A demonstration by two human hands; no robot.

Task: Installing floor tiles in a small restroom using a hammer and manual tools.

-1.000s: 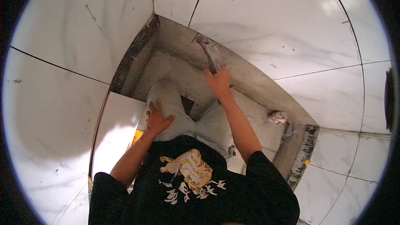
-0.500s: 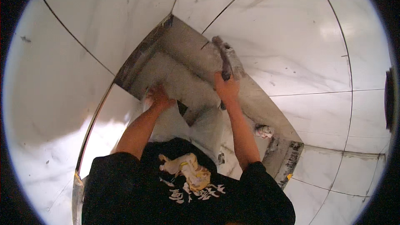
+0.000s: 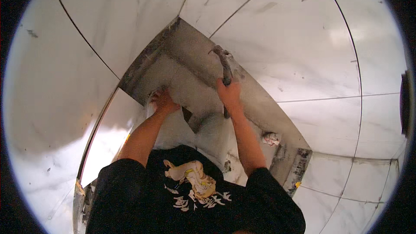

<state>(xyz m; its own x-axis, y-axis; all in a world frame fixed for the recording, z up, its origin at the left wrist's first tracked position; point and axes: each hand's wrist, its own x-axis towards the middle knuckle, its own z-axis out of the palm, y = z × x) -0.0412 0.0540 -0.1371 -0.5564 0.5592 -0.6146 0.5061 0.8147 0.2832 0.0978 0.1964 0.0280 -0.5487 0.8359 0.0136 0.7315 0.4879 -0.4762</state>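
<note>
My right hand [image 3: 229, 96] is closed around the dark handle of a trowel-like tool [image 3: 226, 69] smeared with grey. Its far end lies against the grey, cement-like strip [image 3: 255, 93] along the right wall. To the left, my left hand [image 3: 164, 102] rests at the edge of a pale, whitish surface [image 3: 173, 130], its thumb apart from the bent fingers. Grey bare surface [image 3: 182, 71] stretches between and beyond both hands. A small dark triangular patch [image 3: 187, 113] shows beside the left thumb. The tool's underside is hidden.
White marbled tiles [image 3: 299, 56] with dark joints cover the walls, meeting in a corner ahead. A crumpled pale lump [image 3: 271, 138] lies right of my right forearm. Pale floor tiles [image 3: 338, 177] show at the lower right.
My right hand and the tool have shifted slightly left, and the tool has turned a little. The left hand stays in about the same place. The view has moved slightly.
</note>
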